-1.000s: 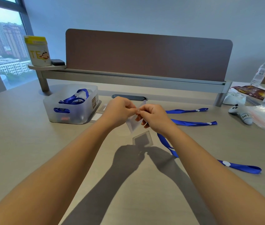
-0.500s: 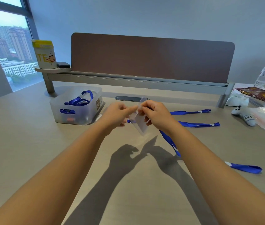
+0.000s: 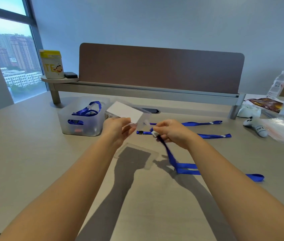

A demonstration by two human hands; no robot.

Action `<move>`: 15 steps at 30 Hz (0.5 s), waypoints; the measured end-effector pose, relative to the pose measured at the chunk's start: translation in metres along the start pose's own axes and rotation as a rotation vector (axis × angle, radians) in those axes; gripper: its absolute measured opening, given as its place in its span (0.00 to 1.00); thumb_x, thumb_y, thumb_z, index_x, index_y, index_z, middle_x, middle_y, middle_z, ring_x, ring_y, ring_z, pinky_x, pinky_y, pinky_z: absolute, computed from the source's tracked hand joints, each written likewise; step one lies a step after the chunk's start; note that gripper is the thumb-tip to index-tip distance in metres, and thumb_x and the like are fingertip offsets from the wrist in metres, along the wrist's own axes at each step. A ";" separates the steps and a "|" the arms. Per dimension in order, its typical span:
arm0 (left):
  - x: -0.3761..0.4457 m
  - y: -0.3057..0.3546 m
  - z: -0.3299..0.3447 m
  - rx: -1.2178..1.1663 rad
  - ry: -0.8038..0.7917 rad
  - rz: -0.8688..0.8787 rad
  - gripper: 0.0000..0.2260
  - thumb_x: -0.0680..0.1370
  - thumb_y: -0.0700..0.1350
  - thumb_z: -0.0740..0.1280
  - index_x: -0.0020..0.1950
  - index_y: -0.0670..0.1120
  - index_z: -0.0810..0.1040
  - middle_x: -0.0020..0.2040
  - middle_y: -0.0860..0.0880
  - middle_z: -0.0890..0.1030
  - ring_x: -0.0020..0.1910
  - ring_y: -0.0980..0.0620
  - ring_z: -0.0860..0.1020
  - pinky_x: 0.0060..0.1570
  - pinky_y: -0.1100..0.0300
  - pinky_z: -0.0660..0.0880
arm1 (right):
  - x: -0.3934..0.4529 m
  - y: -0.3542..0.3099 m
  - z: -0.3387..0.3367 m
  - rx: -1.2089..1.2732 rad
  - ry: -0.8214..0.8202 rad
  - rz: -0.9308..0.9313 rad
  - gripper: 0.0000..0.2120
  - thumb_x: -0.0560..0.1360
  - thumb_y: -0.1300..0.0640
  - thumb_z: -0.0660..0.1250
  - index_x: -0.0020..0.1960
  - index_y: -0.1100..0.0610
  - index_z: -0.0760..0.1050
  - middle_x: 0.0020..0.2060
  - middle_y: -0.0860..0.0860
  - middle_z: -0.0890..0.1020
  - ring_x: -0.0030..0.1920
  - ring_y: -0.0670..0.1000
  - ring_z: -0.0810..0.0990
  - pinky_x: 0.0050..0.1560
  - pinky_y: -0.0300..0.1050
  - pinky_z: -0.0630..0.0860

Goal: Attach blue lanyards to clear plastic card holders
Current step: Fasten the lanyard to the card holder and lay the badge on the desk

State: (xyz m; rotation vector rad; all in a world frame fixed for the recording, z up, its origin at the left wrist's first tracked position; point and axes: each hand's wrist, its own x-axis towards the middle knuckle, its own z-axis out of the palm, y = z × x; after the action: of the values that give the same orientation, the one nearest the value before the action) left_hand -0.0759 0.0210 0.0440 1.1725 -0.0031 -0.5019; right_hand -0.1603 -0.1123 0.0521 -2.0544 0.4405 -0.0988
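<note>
My left hand pinches the lower edge of a clear plastic card holder with a white card inside, held up and tilted above the desk. My right hand grips the clip end of a blue lanyard, whose strap hangs down to the desk and runs off to the right. The two hands are a short gap apart. A second clear card holder lies flat on the desk below my hands.
A translucent bin with blue lanyards stands at left. Two more blue lanyards lie behind my right hand. A brown divider panel closes the back. A white game controller, plastic bags and a bottle sit at right.
My hands have drawn apart. The left hand has turned the card holder up flat toward me, and the right hand now holds the lanyard's clip end away from it.
</note>
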 end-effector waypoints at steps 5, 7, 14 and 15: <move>-0.002 0.004 0.014 -0.034 -0.011 0.073 0.10 0.77 0.32 0.61 0.58 0.36 0.70 0.48 0.40 0.76 0.37 0.50 0.77 0.25 0.65 0.78 | 0.000 0.006 0.012 0.192 0.236 0.068 0.12 0.77 0.64 0.56 0.37 0.62 0.73 0.35 0.56 0.77 0.37 0.53 0.76 0.44 0.46 0.77; -0.006 0.003 0.021 -0.067 -0.056 0.073 0.03 0.77 0.33 0.60 0.48 0.37 0.72 0.41 0.42 0.76 0.37 0.51 0.77 0.28 0.66 0.79 | -0.005 0.012 0.025 0.362 0.058 0.181 0.13 0.75 0.66 0.54 0.39 0.64 0.76 0.36 0.57 0.80 0.36 0.52 0.78 0.41 0.42 0.76; -0.020 -0.002 0.024 -0.255 -0.134 -0.082 0.04 0.77 0.37 0.62 0.43 0.39 0.72 0.42 0.42 0.76 0.40 0.49 0.78 0.35 0.64 0.79 | 0.002 0.032 0.065 1.041 -0.121 0.178 0.26 0.77 0.64 0.47 0.73 0.51 0.59 0.72 0.55 0.66 0.71 0.59 0.64 0.64 0.53 0.63; -0.020 -0.002 0.021 -0.280 -0.132 -0.089 0.04 0.77 0.36 0.62 0.43 0.38 0.72 0.42 0.42 0.76 0.40 0.48 0.78 0.36 0.64 0.78 | 0.003 0.031 0.067 1.127 -0.104 0.152 0.27 0.76 0.64 0.47 0.74 0.49 0.58 0.72 0.55 0.65 0.71 0.59 0.63 0.64 0.53 0.63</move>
State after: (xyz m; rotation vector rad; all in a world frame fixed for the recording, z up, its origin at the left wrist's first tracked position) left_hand -0.0998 0.0097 0.0551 0.8669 0.0055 -0.6364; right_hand -0.1488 -0.0720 -0.0084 -0.9120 0.3501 -0.1122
